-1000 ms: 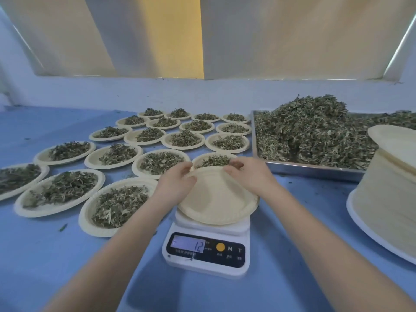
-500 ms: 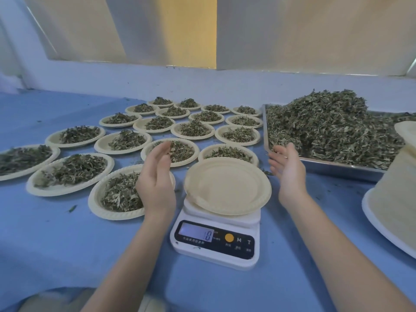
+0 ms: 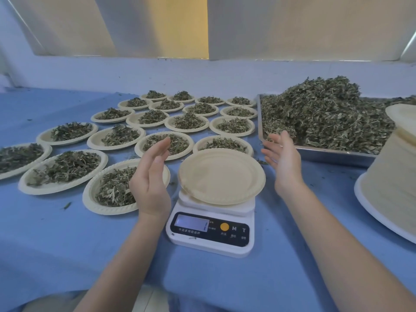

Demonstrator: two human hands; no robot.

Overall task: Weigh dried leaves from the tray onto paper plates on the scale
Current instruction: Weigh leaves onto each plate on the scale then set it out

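An empty beige paper plate lies on the white kitchen scale, whose display is lit. My left hand hovers just left of the plate, palm facing it, fingers straight and holding nothing. My right hand hovers to the plate's right, fingers spread and empty, near the tray's front left corner. A metal tray at the right carries a big heap of dried leaves.
Several paper plates with leaf portions cover the blue table to the left and behind the scale. A tall stack of unused paper plates stands at the right edge. A wall ledge runs behind.
Both hands let go of the empty plate on the scale and drew apart to either side. In the last half second they barely moved.
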